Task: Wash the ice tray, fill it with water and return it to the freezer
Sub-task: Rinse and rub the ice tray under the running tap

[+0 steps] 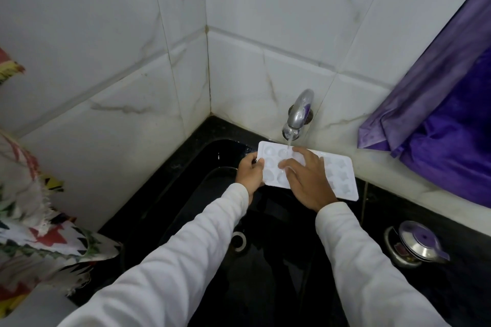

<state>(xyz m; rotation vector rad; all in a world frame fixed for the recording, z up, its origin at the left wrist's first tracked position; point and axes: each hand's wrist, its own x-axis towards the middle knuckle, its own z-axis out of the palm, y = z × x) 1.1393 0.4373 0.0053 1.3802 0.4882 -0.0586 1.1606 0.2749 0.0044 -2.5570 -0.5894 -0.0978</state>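
A white plastic ice tray (342, 179) with several moulded cups is held level over the black sink (210, 188), under the chrome tap (299, 114). A thin stream of water (289, 142) runs from the tap onto the tray's far left part. My left hand (249, 174) grips the tray's left end. My right hand (308, 179) lies flat on top of the tray's middle, fingers spread over the cups and touching them. Both arms wear white sleeves.
White marble-look tiles form a corner behind the sink. A purple curtain (438, 119) hangs at the right over a ledge. A steel lidded vessel (414, 244) stands on the black counter at right. A patterned cloth (32, 220) hangs at left. The sink drain (239, 240) lies below the tray.
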